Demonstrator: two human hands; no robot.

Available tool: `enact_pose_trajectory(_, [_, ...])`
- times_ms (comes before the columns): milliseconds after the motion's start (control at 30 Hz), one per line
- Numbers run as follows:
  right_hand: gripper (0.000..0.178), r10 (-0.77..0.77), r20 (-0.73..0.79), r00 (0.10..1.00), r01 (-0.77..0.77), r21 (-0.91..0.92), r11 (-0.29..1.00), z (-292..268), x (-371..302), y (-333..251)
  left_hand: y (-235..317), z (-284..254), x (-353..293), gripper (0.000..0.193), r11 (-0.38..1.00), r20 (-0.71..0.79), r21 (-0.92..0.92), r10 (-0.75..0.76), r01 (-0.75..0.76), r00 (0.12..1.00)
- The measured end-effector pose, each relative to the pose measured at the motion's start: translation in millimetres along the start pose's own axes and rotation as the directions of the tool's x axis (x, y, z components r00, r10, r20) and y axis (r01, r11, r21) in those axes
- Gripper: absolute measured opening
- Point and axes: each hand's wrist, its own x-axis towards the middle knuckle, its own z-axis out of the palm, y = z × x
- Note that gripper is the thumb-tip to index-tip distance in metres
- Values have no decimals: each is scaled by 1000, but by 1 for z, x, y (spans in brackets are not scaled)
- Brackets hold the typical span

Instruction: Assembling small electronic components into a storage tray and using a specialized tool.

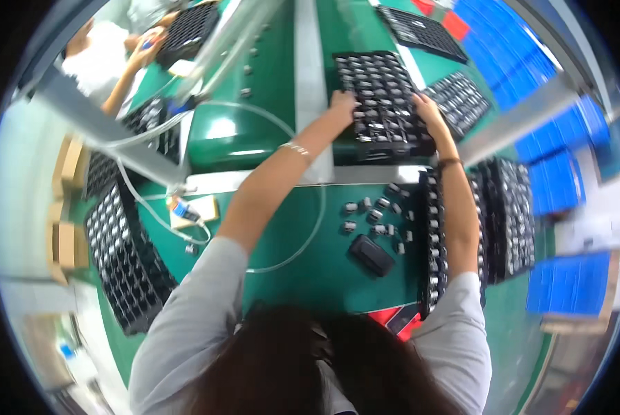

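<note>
Reaching forward over the green bench, both arms stretch to a black plastic tray with a grid of small pockets holding grey-and-silver parts. It lies on the far part of the bench, just beyond a pale strip that crosses in front of it. The left hand rests on the tray's left edge, its fingers curled down over the rim and onto the outer pockets; how tightly they clamp the edge cannot be told. The right hand sits at the tray's right edge, fingers bent over the rim and close together, touching the tray. A thin silver bracelet circles the left wrist and a dark band the right.

Nearer the person, a scatter of small loose grey parts lies on the bench, with a black oblong block just beside them. A long stack of similar black trays lies under the right forearm, and another stack stands to its right. More filled black trays lie at the left, near a clear looping tube. Blue flat sheets lie at the far right. Another person in a white top works at the upper left over a black tray of their own.
</note>
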Motion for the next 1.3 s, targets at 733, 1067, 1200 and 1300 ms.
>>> enact_pose_trajectory(733, [54, 330, -168, 929, -352, -124, 928, -210, -402, -12, -112, 79, -414, 53, 958, 314, 153, -279, 242, 908])
enact_pose_trajectory(1067, [50, 223, -151, 963, -258, -284, 923, -235, -382, 87, -164, 110, -365, 63, 711, 120, 693, -278, 120, 953])
enact_pose_trajectory(1200, [45, -67, -228, 971, -153, -815, 559, -229, -383, 49, -92, 59, -393, 59, 955, 563, 216, -293, 205, 773])
enact_pose_trajectory(1300, [36, -269, -347, 899, -97, -755, 649, -174, -377, -41, 6, -29, -448, 47, 976, 670, 149, -218, 160, 709])
